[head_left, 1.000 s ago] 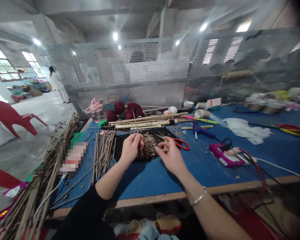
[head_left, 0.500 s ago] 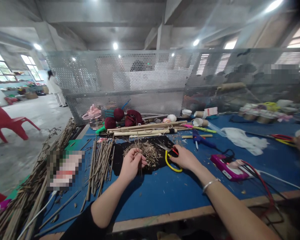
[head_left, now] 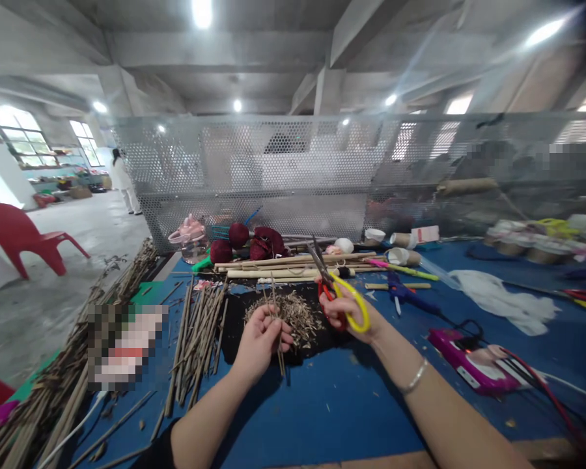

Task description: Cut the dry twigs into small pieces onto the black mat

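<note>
My left hand (head_left: 266, 339) is closed on a couple of thin dry twigs (head_left: 280, 359), which stick out above and below the fingers. Scissors (head_left: 355, 305) with red and yellow handles are in my right hand (head_left: 349, 312), blades pointing up and away. Between and beyond both hands lies a black cloth (head_left: 234, 319) with a heap of small cut twig pieces (head_left: 300, 316) on it. To the left of the cloth, a row of longer dry twigs (head_left: 195, 345) rests on the blue table (head_left: 293, 417).
A dry branch bundle (head_left: 78, 365) lines the left edge. Behind the cloth are pale sticks (head_left: 293, 264) and dark red yarn balls (head_left: 221, 251). On the right lie a blue glue gun (head_left: 407, 293), a purple power strip (head_left: 469, 368) and a white plastic bag (head_left: 498, 296). A perforated screen (head_left: 254, 176) stands behind.
My right hand has lifted the scissors off the table and tilted their blades upward. My left hand still holds the twigs. The camera view has shifted slightly.
</note>
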The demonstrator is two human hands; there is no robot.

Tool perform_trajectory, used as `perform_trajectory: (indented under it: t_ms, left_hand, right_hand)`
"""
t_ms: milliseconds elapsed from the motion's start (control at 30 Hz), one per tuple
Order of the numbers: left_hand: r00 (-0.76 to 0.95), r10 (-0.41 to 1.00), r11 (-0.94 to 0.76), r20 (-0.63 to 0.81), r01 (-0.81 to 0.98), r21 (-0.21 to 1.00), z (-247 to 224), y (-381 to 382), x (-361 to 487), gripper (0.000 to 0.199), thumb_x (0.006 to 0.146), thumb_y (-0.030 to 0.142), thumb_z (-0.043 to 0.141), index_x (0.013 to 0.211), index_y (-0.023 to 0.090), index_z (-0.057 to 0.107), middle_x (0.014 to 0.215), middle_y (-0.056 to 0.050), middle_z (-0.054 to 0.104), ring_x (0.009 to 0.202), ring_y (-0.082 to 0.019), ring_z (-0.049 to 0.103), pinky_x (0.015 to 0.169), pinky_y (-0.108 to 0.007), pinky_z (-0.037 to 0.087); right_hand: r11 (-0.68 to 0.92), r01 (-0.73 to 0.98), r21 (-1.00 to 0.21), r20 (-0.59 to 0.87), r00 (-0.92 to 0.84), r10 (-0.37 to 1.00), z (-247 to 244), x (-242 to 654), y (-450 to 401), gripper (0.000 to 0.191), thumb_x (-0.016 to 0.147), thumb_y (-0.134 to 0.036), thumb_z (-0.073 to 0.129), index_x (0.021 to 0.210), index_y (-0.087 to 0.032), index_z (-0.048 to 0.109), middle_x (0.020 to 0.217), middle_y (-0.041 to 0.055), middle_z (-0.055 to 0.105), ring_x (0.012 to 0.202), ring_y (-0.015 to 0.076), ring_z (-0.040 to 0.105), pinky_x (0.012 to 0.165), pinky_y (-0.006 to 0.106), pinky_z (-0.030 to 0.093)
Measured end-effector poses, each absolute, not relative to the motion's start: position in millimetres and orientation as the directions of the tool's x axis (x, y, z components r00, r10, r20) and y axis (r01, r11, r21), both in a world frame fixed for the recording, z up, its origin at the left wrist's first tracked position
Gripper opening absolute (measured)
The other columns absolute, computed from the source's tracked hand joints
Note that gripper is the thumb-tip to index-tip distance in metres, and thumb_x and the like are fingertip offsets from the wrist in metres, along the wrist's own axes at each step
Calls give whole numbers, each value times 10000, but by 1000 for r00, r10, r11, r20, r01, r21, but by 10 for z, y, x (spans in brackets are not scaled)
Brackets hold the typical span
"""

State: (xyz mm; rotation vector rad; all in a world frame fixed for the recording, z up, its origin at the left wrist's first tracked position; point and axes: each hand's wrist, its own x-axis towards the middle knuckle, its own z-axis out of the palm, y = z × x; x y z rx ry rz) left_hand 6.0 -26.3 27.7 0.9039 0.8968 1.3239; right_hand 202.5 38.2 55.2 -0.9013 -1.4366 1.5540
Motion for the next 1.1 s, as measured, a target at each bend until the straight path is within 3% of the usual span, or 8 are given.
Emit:
perform_trajectory:
  t_ms: [67,133,300,433,767,867,1100]
  left_hand:
    - [74,997,64,-38,-388,919,280,-293,78,404,664,398,654,892,183,399,651,2,617,536,-107,584,514,-212,445]
    - [93,994,85,-55,-366,927,266,-309,93,389,669,403,651,863,179,399,663,-15,635,558,-108,594,543,-208,437]
    - [140,986,131,-93,-289,948,215,-323,126,355,702,403,624,861,183,396,685,-32,651,560,-111,594,513,-190,397]
    - [193,974,161,-115,-243,956,201,-357,167,345,713,399,614,869,186,392,677,-21,638,542,-100,581,496,-183,390]
    - [256,949,234,-181,-196,952,187,-401,247,394,675,456,632,816,186,381,677,-11,618,555,-99,587,503,-186,408]
    - [255,950,232,-181,-190,954,183,-404,241,381,689,451,621,812,187,376,677,-12,621,559,-102,592,505,-186,408]
    - [234,955,227,-183,-175,958,163,-400,231,346,704,425,610,823,189,386,680,-18,626,573,-110,602,490,-172,396]
  right_hand:
    - [115,104,-988,80,-296,952,455,1941,427,409,632,-342,638,983,-216,470,629,-69,437,428,53,359,401,187,303]
    - [248,224,-942,202,-210,957,342,1884,420,352,641,-379,640,900,-186,499,674,-41,481,548,82,441,516,204,379]
    - [362,505,-784,216,-325,921,252,1791,238,422,675,-432,617,1010,-202,499,660,-48,496,572,97,423,538,208,359]
    - [361,560,-745,177,-356,918,299,1752,152,466,674,-437,621,1055,-204,489,680,-39,513,586,103,433,543,207,354]
    - [391,562,-729,210,-360,909,246,1717,119,577,637,-434,659,1145,-226,480,965,38,552,788,152,514,690,252,401]
    - [390,582,-713,218,-345,913,237,1704,118,570,639,-426,661,1147,-228,495,924,35,567,754,151,521,661,247,394]
    - [386,540,-748,200,-371,907,143,1697,109,507,688,-460,622,1103,-187,523,609,-34,510,521,98,434,490,195,332]
